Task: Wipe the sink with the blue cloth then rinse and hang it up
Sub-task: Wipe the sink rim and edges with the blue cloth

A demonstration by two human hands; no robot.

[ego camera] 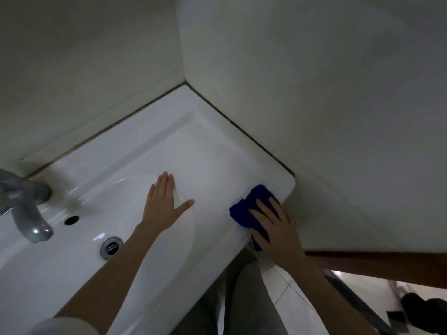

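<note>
The right hand (275,228) presses the bunched cloth (251,204) onto the front right corner of the sink (217,122), fingers straight, not clenched. The left hand (162,206) rests flat and released on the sink's ledge, at the bowl's right edge.

I have the left hand (164,204) lying flat, palm down, fingers straight and together pointing to 12 o'clock, thumb spread to 3 o'clock. The left forearm (116,269) comes in from 7 o'clock. The right hand (275,226), at 3 o'clock of the left, is palm down, fingers straight and spread toward 11 o'clock.
</note>
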